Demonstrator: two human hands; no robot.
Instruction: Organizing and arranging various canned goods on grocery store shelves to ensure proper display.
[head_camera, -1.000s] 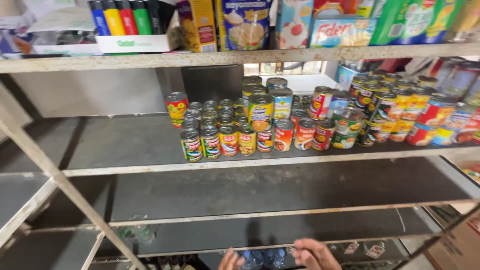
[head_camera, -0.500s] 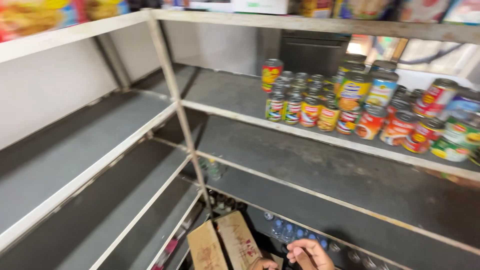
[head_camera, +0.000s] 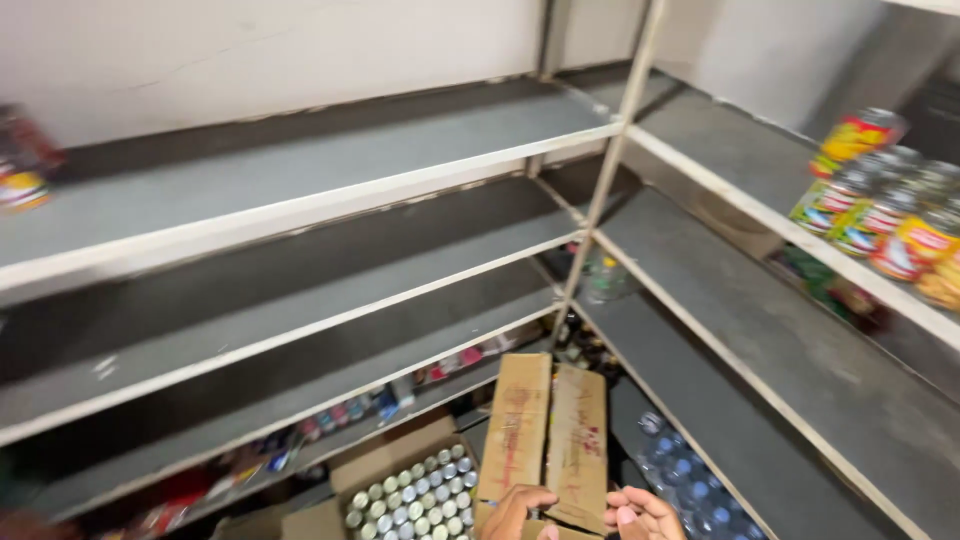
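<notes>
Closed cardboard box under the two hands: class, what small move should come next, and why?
Probably lift one flap. The left hand and right hand rest at the near edge of the closed cardboard box, whose two flaps lie flat and meet along a centre seam. Beside it, the open box of cans already shows its lids.

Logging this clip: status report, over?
Left hand and right hand on brown cardboard box flaps. Open carton of silver-topped cans alongside. Nothing blocking.

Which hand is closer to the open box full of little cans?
Left. The left hand is on the closed cardboard box, right beside the open box of cans. The right hand is farther away, past the closed box's other side.
</notes>
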